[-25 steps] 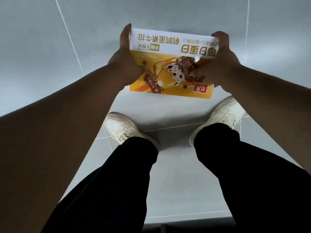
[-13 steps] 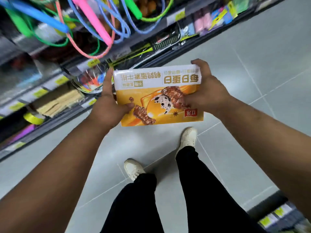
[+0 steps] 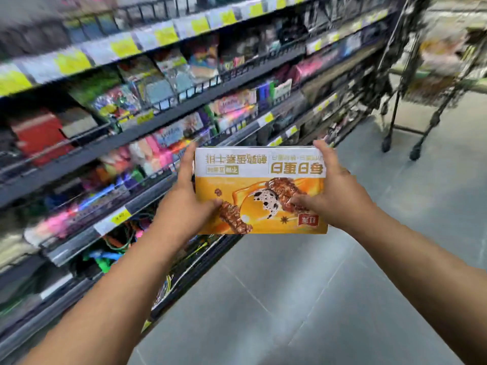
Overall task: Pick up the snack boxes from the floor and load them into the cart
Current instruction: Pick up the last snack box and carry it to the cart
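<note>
Lifted higher, the yellow-and-white snack box [image 3: 261,191] shows inverted print.

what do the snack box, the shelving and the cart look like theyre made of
Snack box: printed cardboard, it seems, slightly glossy; crisp folded edges and light sheen on the white band.
Shelving: likely metal with a dark matte coating; thin wire fences along flat ledges.
Cart: probably dark coated metal wire and tube; mesh side and slim legs, though blurred.
</note>
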`<state>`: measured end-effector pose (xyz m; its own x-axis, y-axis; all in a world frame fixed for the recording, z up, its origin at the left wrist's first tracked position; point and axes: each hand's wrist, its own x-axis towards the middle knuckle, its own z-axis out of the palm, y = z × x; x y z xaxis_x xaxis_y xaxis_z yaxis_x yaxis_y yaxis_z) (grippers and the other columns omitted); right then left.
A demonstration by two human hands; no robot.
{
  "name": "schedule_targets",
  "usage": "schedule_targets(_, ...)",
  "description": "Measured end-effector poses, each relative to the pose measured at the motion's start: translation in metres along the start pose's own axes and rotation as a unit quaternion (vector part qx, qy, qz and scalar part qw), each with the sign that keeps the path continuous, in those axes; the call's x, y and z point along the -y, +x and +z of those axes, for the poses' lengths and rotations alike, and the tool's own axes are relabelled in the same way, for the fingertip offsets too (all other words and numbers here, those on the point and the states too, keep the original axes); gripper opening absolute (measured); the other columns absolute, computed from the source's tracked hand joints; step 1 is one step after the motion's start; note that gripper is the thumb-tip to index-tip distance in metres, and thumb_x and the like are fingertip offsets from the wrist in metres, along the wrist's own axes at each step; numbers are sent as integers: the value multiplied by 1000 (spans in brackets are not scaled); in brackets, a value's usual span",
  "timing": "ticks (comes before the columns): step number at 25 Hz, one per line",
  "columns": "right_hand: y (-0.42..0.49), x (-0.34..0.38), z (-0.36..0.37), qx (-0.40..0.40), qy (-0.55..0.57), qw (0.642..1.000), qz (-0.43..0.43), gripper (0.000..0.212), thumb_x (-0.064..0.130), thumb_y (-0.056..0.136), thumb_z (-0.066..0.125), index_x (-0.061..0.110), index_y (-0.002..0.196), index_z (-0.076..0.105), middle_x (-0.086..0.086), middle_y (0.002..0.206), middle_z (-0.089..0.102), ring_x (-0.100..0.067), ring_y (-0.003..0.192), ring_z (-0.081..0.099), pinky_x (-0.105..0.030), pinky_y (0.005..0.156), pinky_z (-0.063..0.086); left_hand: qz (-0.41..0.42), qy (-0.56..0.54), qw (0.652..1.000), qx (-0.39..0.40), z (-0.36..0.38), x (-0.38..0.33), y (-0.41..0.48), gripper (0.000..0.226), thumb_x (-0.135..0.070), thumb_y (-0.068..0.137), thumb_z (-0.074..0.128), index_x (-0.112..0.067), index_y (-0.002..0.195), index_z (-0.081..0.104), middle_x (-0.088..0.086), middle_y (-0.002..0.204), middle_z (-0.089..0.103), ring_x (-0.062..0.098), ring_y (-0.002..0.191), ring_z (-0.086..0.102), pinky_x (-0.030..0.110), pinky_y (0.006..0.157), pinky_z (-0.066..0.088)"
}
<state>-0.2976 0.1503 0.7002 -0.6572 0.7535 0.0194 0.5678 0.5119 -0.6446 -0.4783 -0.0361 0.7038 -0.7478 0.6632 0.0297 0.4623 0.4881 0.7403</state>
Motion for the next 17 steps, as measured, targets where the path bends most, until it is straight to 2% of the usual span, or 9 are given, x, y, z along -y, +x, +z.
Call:
schedule_targets(3, 7, -13, -90, -46, -33, 998, -22, 110, 47, 71, 80, 49, 147, 1, -12, 127, 56, -32, 111, 56, -32, 77, 39, 61, 5, 998, -27, 13, -82, 9, 114, -19, 79, 77, -52, 147, -8, 2, 139, 54, 29, 117, 58, 37, 95, 47)
schedule_targets(6, 9, -27, -169, -76, -48, 995, -48, 110, 51, 69, 80, 53, 144, -1, -8, 133, 53, -30, 115, 55, -35, 88, 45, 106, 9, 993, -48, 26, -154, 8, 117, -25, 79, 78, -60, 141, -15, 0, 144, 50, 26, 117, 58, 36, 92, 49)
schedule_targets(9, 18, -37, -240, -106, -74, 989, -66, 110, 55, 68, 78, 55, 141, -3, -6, 131, 53, -28, 111, 56, -35, 87, 48, 144, 18, 988, -60, 38, -217, 17, 116, -32, 82, 75, -59, 139, -23, -1, 141, 53, 25, 110, 61, 33, 81, 48)
schedule_targets(11, 31, -42, -275, -123, -88, 986, -73, 110, 57, 68, 77, 54, 141, -4, -6, 128, 55, -27, 105, 58, -34, 84, 49, 166, 20, 984, -63, 45, -254, 30, 117, -36, 82, 74, -62, 135, -27, -1, 132, 58, 24, 104, 63, 37, 82, 52)
schedule_targets(13, 48, -52, -303, -148, -84, 983, -70, 109, 54, 67, 79, 53, 141, -1, -6, 127, 55, -24, 100, 57, -33, 84, 47, 193, 21, 979, -66, 53, -285, 52, 116, -39, 82, 74, -68, 130, -28, 0, 136, 56, 25, 107, 63, 45, 87, 53)
schedule_targets(17, 98, -67, -335, -175, -64, 980, -74, 109, 51, 66, 82, 51, 142, 4, -5, 124, 59, -22, 96, 58, -33, 85, 49, 224, 51, 971, -68, 69, -326, 113, 115, -40, 82, 73, -66, 128, -30, 4, 142, 51, 28, 115, 59, 43, 90, 52)
